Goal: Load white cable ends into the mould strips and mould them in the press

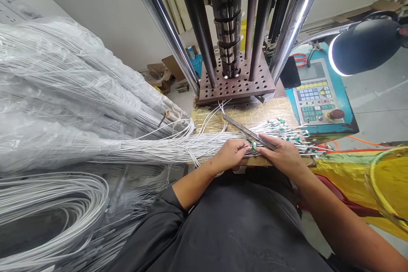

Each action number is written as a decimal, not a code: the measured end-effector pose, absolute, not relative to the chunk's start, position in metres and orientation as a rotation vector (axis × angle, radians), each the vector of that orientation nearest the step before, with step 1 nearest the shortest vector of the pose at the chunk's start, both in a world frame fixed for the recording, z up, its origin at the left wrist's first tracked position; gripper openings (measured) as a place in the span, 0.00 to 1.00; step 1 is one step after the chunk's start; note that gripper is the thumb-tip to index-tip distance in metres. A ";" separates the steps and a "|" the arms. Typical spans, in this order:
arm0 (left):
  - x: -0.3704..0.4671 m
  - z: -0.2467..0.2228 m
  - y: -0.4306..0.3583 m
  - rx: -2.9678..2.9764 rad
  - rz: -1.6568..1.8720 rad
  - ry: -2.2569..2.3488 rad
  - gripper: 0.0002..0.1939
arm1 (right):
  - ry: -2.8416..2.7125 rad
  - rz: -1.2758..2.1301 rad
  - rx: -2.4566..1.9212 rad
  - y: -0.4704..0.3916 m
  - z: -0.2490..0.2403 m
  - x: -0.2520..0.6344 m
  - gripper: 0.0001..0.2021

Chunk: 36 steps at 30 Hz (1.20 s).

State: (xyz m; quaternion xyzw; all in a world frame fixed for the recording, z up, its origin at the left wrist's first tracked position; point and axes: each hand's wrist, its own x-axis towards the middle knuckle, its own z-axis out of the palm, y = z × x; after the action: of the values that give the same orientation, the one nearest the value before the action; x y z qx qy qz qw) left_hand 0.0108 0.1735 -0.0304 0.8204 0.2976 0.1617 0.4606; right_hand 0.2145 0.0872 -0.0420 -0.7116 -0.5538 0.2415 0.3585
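My left hand [230,154] is closed in a pinch on a white cable near its end. At that end, between my two hands, sits a small green-and-white connector [254,147]. My right hand [283,156] grips a long thin metal tool [239,126] that looks like tweezers, its far tip pointing toward the machine. The thumb of my right hand is close to the connector; whether it touches cannot be made out. Beneath both hands lies a thick bundle of white cables [165,148], with several green-tipped ends [280,125] spread out on the right.
Ahead stands a machine with a perforated metal plate [210,93] and steel columns. A blue control panel [321,93] and a black lamp [366,46] are on the right. Plastic-wrapped cables [63,80] fill the left side, above a coil of cable [92,195]. Yellow material [353,178] hangs at right.
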 end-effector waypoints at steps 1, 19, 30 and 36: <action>0.010 -0.031 0.174 2.011 0.393 0.733 0.14 | -1.419 0.617 -1.840 0.087 -0.042 0.214 0.24; 0.010 -0.047 0.163 2.281 0.785 0.658 0.12 | -1.349 0.552 -1.893 0.091 -0.042 0.208 0.25; 0.006 -0.009 0.210 1.055 0.453 0.802 0.23 | -1.298 0.680 -1.942 0.093 -0.038 0.211 0.26; 0.011 -0.010 0.208 0.908 0.386 0.663 0.24 | -1.288 0.696 -1.945 0.095 -0.034 0.210 0.26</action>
State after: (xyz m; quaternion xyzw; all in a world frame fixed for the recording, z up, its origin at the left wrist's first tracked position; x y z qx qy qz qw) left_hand 0.0115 0.2081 -0.0104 0.4279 0.3123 0.1818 0.8284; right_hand 0.2104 0.0946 -0.0337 -0.7495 -0.4963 0.2683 0.3464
